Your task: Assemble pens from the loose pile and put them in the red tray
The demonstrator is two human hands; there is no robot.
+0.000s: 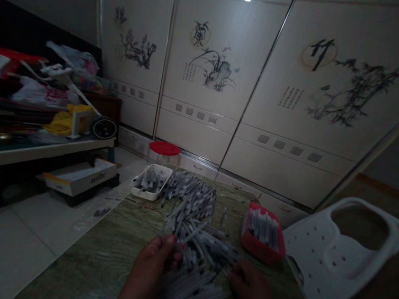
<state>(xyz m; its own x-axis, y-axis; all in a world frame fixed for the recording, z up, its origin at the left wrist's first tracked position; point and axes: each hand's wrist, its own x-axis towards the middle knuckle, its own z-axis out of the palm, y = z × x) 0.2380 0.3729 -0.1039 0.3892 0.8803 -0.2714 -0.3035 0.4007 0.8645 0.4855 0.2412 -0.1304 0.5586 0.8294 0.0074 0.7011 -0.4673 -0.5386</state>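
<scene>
A heap of slim, pale, see-through pens [194, 197], many with dark ends, runs down the middle of the wood-patterned table [101, 249]. My left hand [152, 266] is at the heap's near left side, its thumb and fingers pinched on what looks like a pale pen. On the right of the heap, my right hand [249, 284] is closed, its fingers curled at the pens' edge; dim light hides what it grips. A nearer batch of pens [197, 291] lies between my wrists. Beyond the right hand, a red basket [263, 255] holds upright pens.
A white tray [144, 194] with more pens stands at the table's far left corner. Behind it is a red round stool [164, 148]. A white plastic chair [334, 261] stands close on the right. At left, a shoe box [81, 177] sits below a cluttered bench [51, 152].
</scene>
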